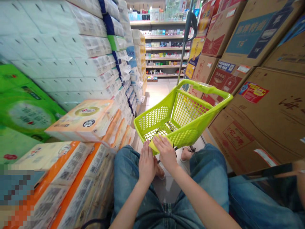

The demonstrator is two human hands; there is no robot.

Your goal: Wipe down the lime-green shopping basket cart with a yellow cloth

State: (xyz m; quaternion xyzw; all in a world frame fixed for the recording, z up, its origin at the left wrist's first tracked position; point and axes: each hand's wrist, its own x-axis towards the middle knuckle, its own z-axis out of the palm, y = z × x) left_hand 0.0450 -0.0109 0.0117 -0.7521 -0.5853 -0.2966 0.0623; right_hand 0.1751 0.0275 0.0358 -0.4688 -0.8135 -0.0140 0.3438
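The person sits low in a shop aisle, knees in blue jeans (133, 178) spread apart, with a lime-green shopping basket (215, 109) standing on the tiled floor (157, 92) just in front of them. A yellow-green cloth (154, 143) is draped over the near rim of the basket. The right hand (166, 152) lies on top of it, its grip closed over the cloth with bent fingers pressing it against the rim. The left hand (147, 163) is just beside it, its grip open and flat, fingers straight and together, with the fingertips touching the cloth's near edge. Judging by where the cloth sits, the wiping is at the basket's near edge only. The side walls, the far rim and the long handle (184, 54) rising behind have no cloth on them, so most of the basket looks left to do. Packs of tissue (83, 121) are stacked along the left, cardboard boxes (269, 121) along the right, and stocked shelves (164, 47) close the far end.
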